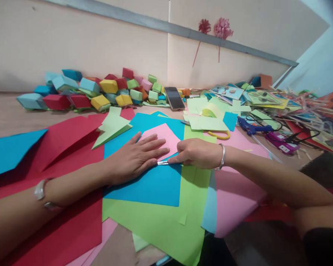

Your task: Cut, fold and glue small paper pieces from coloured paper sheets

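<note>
The left hand (133,157), fingers spread flat, should steady the pink paper (166,136) while the right hand (198,152), fingers pinching a slim metal tool (162,163), evenly follows the paper's near edge.

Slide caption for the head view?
Left hand flat across pink paper on a blue sheet, right hand holding a slim silvery tool by the pink paper's lower edge.

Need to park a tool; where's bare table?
The table is bare back left, between boxes and red paper, and in front, between the pink sheet and green sheet. Crowded: around the glue gun, left hand and right hand.
</note>
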Motion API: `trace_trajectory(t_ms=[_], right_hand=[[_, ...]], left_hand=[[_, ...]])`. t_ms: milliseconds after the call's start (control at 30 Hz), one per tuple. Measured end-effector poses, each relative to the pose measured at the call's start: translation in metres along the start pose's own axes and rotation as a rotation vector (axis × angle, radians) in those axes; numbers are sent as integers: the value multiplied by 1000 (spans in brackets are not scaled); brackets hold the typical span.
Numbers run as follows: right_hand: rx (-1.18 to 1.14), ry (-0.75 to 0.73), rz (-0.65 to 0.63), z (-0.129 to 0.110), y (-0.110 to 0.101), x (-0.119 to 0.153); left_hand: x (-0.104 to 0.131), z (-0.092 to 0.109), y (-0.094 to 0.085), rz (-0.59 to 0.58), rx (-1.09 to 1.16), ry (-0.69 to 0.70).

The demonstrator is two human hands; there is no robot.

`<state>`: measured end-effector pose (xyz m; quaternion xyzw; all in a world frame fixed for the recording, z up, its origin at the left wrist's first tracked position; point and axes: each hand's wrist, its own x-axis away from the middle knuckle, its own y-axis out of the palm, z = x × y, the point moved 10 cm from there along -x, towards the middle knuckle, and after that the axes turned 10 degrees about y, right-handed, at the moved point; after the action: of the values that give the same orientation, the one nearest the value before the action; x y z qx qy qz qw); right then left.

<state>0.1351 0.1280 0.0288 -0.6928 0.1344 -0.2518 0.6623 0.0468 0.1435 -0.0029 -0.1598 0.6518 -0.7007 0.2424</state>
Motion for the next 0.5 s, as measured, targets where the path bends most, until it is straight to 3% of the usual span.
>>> trace_trajectory(t_ms=[200,267,333,400,500], right_hand=[[-67,-8,-28,18,-7,0],[-88,-1,-27,23,-6,1],[-104,13,-14,26,-4,1],[-117,25,-6,27,-2,1],[-127,26,-12,26,1,1]], left_hand=[[-4,3,-39,266,141,-89],[-4,5,-45,215,269,9],[0,7,-41,39,340,130],[8,-4,-36,-94,340,148],[16,-21,-32,-157,317,148]])
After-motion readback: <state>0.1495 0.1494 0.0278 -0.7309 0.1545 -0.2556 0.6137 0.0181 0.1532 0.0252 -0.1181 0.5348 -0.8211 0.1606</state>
